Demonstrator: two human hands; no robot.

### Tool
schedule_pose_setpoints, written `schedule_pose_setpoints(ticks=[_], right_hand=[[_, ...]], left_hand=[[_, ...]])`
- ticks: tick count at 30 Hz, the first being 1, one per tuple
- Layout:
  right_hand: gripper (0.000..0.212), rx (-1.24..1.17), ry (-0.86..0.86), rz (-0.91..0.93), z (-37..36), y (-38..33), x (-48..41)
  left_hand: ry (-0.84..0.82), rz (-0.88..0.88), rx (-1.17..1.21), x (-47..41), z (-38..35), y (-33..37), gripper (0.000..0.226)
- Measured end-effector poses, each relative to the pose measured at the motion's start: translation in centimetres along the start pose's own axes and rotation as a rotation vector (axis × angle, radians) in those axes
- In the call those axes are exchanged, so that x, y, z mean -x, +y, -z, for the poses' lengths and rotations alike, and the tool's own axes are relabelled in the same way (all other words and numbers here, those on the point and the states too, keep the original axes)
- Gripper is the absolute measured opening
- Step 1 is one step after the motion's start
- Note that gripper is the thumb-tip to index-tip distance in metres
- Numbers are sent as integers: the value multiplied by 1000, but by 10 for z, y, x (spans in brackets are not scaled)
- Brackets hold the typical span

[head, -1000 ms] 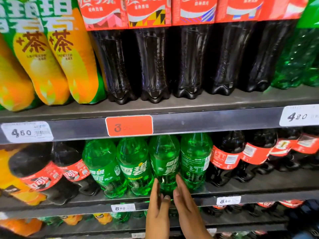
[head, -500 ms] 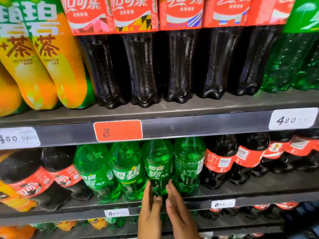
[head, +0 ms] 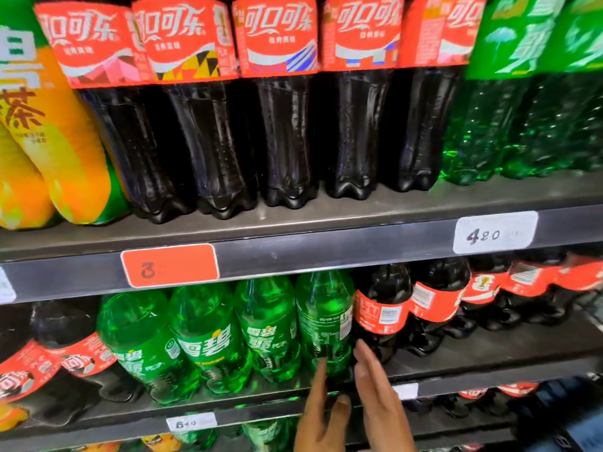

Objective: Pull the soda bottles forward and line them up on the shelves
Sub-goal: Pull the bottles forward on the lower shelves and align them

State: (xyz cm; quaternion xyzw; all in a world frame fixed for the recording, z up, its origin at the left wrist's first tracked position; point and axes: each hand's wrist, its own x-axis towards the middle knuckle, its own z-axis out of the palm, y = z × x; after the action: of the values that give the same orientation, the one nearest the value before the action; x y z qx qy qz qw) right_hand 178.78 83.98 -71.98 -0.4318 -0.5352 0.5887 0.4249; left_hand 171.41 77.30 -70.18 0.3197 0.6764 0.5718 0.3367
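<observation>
Several small green soda bottles stand in a row on the lower shelf (head: 456, 373). My left hand (head: 321, 409) and my right hand (head: 380, 396) reach up with straight fingers on either side of the base of the rightmost green bottle (head: 324, 321), whose label is turned sideways. Left fingertips touch its lower left side; right fingertips lie at its lower right, beside a small cola bottle (head: 381, 308). Neither hand curls round anything. More small cola bottles run off to the right.
The upper shelf (head: 326, 246) carries large cola bottles (head: 277, 125), orange-yellow tea bottles (head: 58, 141) at the left and large green bottles (head: 522, 109) at the right. Price tags (head: 169, 265) sit on the shelf rails. Small cola bottles (head: 75, 347) stand lower left. Another shelf lies below.
Both hands have shifted right from the third green bottle to the rightmost one. The camera view has moved in closer and to the right.
</observation>
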Motion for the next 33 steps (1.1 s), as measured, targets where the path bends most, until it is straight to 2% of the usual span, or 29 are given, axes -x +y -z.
schedule_pose_setpoints(ticks=[2, 5, 8, 11, 13, 16, 23, 26, 28, 30, 33], right_hand=[[38, 77, 26, 67, -13, 4, 16], [35, 334, 108, 246, -27, 15, 31], [34, 185, 5, 151, -16, 18, 26], [38, 29, -42, 85, 3, 14, 7], [52, -32, -119, 30, 13, 8, -8], [55, 16, -212, -19, 15, 0, -19], [48, 62, -115, 75, -6, 9, 19], [47, -32, -75, 31, 2, 4, 9], [53, -63, -114, -30, 8, -2, -3], [54, 0, -154, -62, 6, -5, -8], [52, 44, -115, -34, -5, -1, 3]], left_hand=[[-34, -78, -108, 2, -2, 2, 49], [6, -57, -17, -2, -2, 1, 44], [71, 102, 171, -10, 1, 5, 52], [119, 126, 131, -8, 3, 9, 46], [94, 105, 82, -2, -1, 11, 43], [29, 96, 59, 6, -10, 10, 47], [47, 101, 119, -12, 1, 5, 44], [70, 79, 89, -12, 1, 0, 37], [52, 42, 73, -2, -2, 1, 32], [39, 10, 72, 4, -5, 1, 34], [49, 22, 86, 2, -3, 0, 37]])
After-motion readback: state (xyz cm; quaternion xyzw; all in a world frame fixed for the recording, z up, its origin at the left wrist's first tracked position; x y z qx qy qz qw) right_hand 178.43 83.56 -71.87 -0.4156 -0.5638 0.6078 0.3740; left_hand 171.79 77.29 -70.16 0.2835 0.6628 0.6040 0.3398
